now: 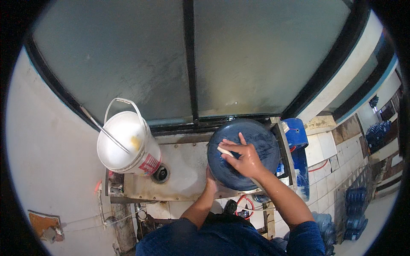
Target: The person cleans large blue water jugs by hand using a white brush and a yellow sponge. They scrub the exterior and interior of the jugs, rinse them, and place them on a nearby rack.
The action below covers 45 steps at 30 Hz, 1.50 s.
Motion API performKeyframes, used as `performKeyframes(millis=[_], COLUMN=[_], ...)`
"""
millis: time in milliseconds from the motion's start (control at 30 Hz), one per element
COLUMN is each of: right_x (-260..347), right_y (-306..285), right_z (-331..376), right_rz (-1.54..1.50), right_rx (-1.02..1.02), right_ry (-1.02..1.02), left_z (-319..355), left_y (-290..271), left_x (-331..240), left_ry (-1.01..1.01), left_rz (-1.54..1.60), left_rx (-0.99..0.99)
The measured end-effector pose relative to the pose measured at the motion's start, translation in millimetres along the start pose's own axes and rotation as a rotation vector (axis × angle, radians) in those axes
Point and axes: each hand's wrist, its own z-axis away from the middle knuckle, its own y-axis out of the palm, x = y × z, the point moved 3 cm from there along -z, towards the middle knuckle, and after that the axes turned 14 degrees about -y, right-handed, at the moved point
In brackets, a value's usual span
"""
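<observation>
Your sleeves (pixel 305 238) are navy, the round object (pixel 258 138) dark blue with paler smears, the piece (pixel 224 151) in your right hand (pixel 245 160) cream, your bucket (pixel 149 147) white with a red label (pixel 150 164), the window panes (pixel 260 55) grey-green, framed black

Pale block (pixel 224 151) in right hand (pixel 246 159)

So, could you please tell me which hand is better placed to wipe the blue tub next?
The right hand, probably: it holds a pale block over the tub, while the left hand is at its edge.
</observation>
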Motion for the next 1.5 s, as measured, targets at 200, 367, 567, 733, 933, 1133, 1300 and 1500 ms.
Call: performKeyframes(millis=[200,367,567,733,933,1133,1300,1500], right_x=[-2,1,1,3,1,3,1,1], right_y=[0,-2,-6,-1,-3,-3,2,2], right_z=[1,6,0,-1,2,1,3,1], right_rz=[-0.002,-0.002,0.002,0.004,0.004,0.000,-0.029,-0.007], right_rx=[0.027,0.007,0.018,0.031,0.015,0.030,0.015,0.033], right_ry=[0.022,0.028,0.024,0.013,0.011,0.006,0.023,0.002], left_z=[5,104,106,29,21,6,-7,-14], left_y=[41,117,165,162,125,89,35,26], left_x=[-76,-107,-166,-196,-160,-104,-65,-57], left_ry=[-0.114,0.006,0.294,0.335,-0.406,-0.341,-0.217,-0.269], left_rz=[-0.048,0.035,-0.261,-0.606,-0.309,-0.177,-0.151,-0.160], left_rx=[0.298,0.156,0.333,0.657,0.506,0.554,0.358,0.355])
